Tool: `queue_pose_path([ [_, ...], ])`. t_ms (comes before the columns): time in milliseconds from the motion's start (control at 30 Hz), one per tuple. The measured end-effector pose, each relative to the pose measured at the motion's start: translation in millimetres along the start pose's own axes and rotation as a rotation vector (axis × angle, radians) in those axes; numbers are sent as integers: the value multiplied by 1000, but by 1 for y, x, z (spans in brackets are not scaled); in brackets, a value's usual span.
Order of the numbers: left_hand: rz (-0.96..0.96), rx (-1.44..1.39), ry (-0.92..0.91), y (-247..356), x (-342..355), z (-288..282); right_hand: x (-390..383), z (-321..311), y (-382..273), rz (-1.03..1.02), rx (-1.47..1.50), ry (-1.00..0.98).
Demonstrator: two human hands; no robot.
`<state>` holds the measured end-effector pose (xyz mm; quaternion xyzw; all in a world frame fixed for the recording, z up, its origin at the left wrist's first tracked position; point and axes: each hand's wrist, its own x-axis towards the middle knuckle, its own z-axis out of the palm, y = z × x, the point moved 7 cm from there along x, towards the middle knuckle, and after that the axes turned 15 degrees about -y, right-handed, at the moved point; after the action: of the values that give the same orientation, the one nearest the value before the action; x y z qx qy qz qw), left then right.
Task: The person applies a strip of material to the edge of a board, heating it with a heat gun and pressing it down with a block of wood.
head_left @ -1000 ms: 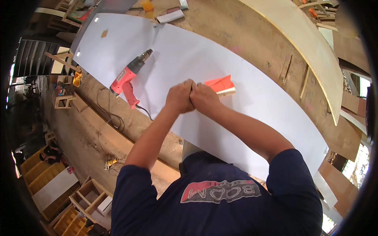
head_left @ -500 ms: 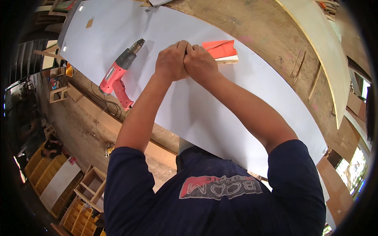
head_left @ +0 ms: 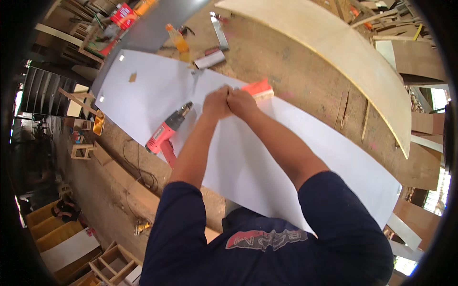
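My left hand (head_left: 217,104) and my right hand (head_left: 242,102) are pressed together, both closed, near the far edge of a long white sheet (head_left: 329,138). Out past my right hand sticks a wooden block (head_left: 265,94) with a bright orange covering (head_left: 258,86) over it. Both hands appear to grip this block, though its left part is hidden under them. Left of my forearm, a red and black heat gun (head_left: 164,136) lies on the sheet, its metal nozzle toward my hands.
Beyond the sheet, the brown worktop (head_left: 296,71) carries an orange bottle (head_left: 177,38), a metal strip (head_left: 219,31) and a small roll (head_left: 210,59). A curved pale board (head_left: 334,50) lies at the far right. Wooden frames (head_left: 114,262) and a cable (head_left: 138,169) are at lower left.
My view has tilted up, bringing the bottle and metal strip into sight. Both hands have slid farther away with the block, past the heat gun's nozzle tip.
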<state>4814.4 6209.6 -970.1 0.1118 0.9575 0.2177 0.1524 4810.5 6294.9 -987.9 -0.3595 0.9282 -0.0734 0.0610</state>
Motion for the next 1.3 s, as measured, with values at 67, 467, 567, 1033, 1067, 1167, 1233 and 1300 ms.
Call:
queue_pose_path([
  [67,-60,14,-82,6,-21,16,-28,-1,-14,-31,0,-7],
  [467,176,-376,-494,140,-227,119,-323,-7,-96,97,274,-195],
  [567,154,-315,-484,114,-217,130,-369,-7,-72,252,318,-166],
  [1033,124,61,-120,85,-73,138,-421,-21,-1,627,253,-114],
  [1067,132,58,-141,95,-82,147,-421,-18,-1,644,261,-125],
  [1167,367,94,-216,132,-110,165,-424,-15,1,668,246,-94],
  [1233,335,82,-182,131,-98,160,-431,-13,4,715,260,-66],
  [1300,300,68,-146,131,-73,157,-452,-10,17,853,264,-82],
])
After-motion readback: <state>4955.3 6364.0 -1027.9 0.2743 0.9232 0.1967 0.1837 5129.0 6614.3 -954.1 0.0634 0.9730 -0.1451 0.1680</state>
